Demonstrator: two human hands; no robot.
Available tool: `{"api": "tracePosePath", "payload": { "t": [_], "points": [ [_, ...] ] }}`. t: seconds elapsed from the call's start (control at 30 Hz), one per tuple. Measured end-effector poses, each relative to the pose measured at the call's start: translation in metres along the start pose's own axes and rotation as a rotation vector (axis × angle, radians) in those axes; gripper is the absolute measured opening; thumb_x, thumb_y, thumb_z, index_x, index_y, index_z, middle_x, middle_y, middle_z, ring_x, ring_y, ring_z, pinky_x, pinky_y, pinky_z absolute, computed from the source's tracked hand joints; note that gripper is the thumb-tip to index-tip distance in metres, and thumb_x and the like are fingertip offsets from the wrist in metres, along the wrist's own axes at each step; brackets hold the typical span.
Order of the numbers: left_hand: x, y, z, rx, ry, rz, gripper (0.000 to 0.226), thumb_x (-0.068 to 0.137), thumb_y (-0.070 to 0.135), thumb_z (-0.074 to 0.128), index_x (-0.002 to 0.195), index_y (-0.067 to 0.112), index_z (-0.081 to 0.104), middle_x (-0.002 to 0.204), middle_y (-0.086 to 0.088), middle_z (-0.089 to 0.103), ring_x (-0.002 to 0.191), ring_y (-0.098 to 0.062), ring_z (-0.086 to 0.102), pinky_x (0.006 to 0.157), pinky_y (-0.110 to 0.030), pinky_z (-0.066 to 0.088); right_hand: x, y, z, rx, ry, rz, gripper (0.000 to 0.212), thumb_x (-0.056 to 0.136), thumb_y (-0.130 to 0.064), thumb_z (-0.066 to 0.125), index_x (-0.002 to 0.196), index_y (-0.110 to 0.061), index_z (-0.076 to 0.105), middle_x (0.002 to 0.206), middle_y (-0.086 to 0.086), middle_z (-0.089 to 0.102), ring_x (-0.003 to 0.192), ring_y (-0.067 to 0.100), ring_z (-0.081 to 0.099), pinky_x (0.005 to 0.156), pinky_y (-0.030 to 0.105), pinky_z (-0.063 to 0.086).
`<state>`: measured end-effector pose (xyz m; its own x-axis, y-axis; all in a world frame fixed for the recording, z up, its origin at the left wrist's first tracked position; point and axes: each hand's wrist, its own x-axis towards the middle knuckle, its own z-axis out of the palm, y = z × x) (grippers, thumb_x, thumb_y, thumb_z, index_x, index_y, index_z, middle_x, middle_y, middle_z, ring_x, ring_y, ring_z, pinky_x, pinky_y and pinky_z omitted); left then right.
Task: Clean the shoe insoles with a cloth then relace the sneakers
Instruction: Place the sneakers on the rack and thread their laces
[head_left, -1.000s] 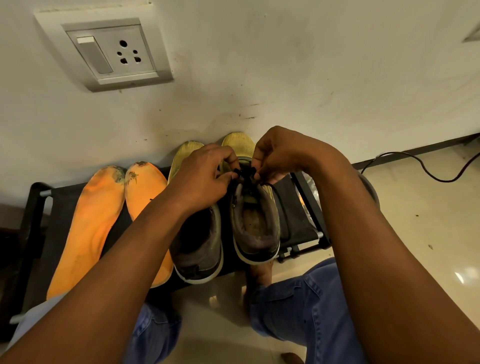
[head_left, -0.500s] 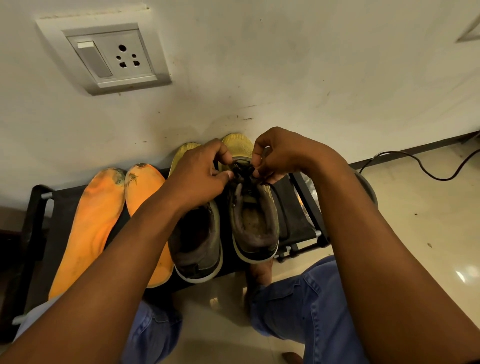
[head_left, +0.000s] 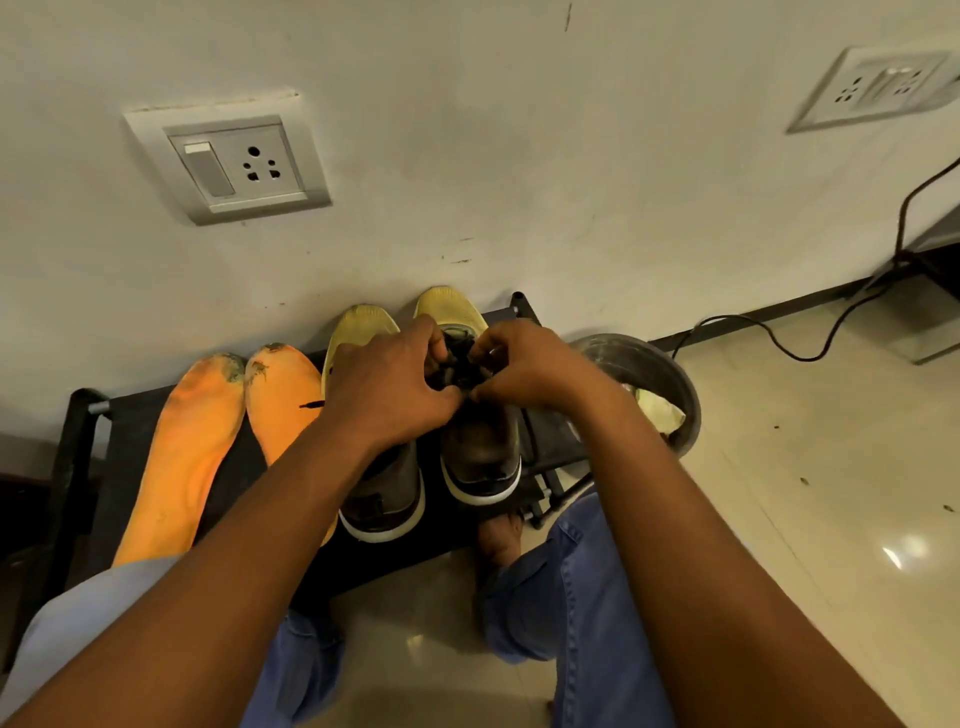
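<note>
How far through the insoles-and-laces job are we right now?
Both orange insoles lie out of the shoes on the black rack, their toe ends stained; whether they were wiped I cannot tell. In hand: the left hand and right hand pinch the black lace on the right sneaker. Left: the left sneaker, whose lacing is hidden, and putting the insoles back in.

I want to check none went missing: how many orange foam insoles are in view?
2. One orange foam insole lies leftmost on the black rack; the second lies right beside it, its lower part hidden behind the left forearm.
</note>
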<state>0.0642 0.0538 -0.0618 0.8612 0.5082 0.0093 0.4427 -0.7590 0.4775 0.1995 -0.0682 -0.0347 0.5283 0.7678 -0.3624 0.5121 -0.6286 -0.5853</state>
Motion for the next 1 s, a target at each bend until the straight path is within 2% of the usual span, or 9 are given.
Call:
{"api": "tracePosePath", "payload": {
  "t": [0.07,0.13,0.3,0.4,0.53,0.63,0.77,0.87,1.0],
  "points": [
    [-0.003,0.005,0.009,0.074,0.067,-0.021,0.042,0.066,0.055,0.055,0.099,0.032,0.045,0.075,0.013,0.058,0.074,-0.02,0.062,0.078,-0.041,0.047,-0.002,-0.001,0.021,-0.034,0.21,0.014,0.031,0.078,-0.018,0.074,0.107,-0.013,0.064,0.103,0.007,0.067,0.091,0.026,0.064,0.074,0.039,0.056],
    [-0.003,0.007,0.019,0.173,0.135,-0.026,0.044,0.069,0.056,0.055,0.102,0.029,0.044,0.075,0.01,0.06,0.073,-0.025,0.063,0.075,-0.039,0.042,0.002,0.001,0.043,-0.112,0.37,0.013,0.025,0.078,-0.022,0.068,0.098,-0.01,0.057,0.093,0.01,0.063,0.081,0.03,0.061,0.058,0.035,0.044],
    [-0.005,0.007,0.023,0.243,0.211,-0.083,0.04,0.075,0.049,0.061,0.102,0.027,0.041,0.067,0.006,0.059,0.065,-0.028,0.057,0.074,-0.039,0.03,0.006,0.011,0.046,-0.131,0.511,0.047,0.016,0.077,-0.017,0.061,0.081,-0.014,0.046,0.077,0.006,0.054,0.067,0.029,0.052,0.047,0.027,0.022],
    [-0.009,0.004,0.02,0.227,0.221,-0.112,0.036,0.074,0.038,0.062,0.101,0.028,0.039,0.06,0.007,0.052,0.059,-0.024,0.047,0.077,-0.04,0.028,0.004,0.018,0.035,-0.033,0.486,0.074,0.014,0.073,-0.013,0.062,0.083,-0.009,0.053,0.078,0.008,0.058,0.069,0.029,0.053,0.05,0.028,0.028],
    [-0.01,0.006,0.021,0.193,0.193,-0.127,0.032,0.074,0.033,0.06,0.101,0.03,0.043,0.06,0.006,0.053,0.062,-0.024,0.051,0.079,-0.04,0.029,0.003,0.02,0.034,0.078,0.467,0.106,0.014,0.07,-0.007,0.06,0.084,-0.009,0.056,0.079,0.009,0.06,0.072,0.029,0.056,0.051,0.028,0.032],
    [-0.008,0.0,0.02,0.184,0.159,-0.093,0.027,0.076,0.036,0.057,0.102,0.031,0.05,0.066,0.005,0.058,0.07,-0.026,0.058,0.078,-0.039,0.028,0.003,0.02,0.037,0.048,0.453,0.007,0.016,0.074,-0.01,0.061,0.089,-0.01,0.058,0.082,0.009,0.063,0.075,0.03,0.059,0.059,0.037,0.05],
    [-0.01,-0.007,0.011,0.042,0.095,-0.043,0.03,0.084,0.055,0.06,0.1,0.03,0.063,0.084,0.005,0.07,0.085,-0.021,0.066,0.082,-0.041,0.048,0.001,0.02,0.035,0.063,0.316,0.024,0.026,0.082,-0.029,0.073,0.103,-0.019,0.063,0.099,0.004,0.068,0.089,0.023,0.065,0.078,0.04,0.058],
    [-0.011,-0.011,0.003,-0.112,0.038,-0.008,0.02,0.093,0.046,0.064,0.101,0.028,0.071,0.095,0.007,0.073,0.093,-0.016,0.067,0.082,-0.039,0.054,0.001,0.021,0.025,0.136,0.213,0.056,0.032,0.082,-0.036,0.078,0.107,-0.018,0.068,0.102,0.002,0.07,0.092,0.019,0.067,0.082,0.039,0.059],
    [-0.007,-0.02,-0.003,-0.248,-0.01,-0.007,0.014,0.098,0.029,0.062,0.102,0.027,0.076,0.101,0.009,0.075,0.098,-0.011,0.067,0.082,-0.031,0.05,-0.003,0.024,0.001,0.318,0.07,0.079,0.028,0.085,-0.035,0.079,0.103,-0.013,0.075,0.097,0.009,0.074,0.088,0.016,0.069,0.078,0.036,0.06]
  ]
}}
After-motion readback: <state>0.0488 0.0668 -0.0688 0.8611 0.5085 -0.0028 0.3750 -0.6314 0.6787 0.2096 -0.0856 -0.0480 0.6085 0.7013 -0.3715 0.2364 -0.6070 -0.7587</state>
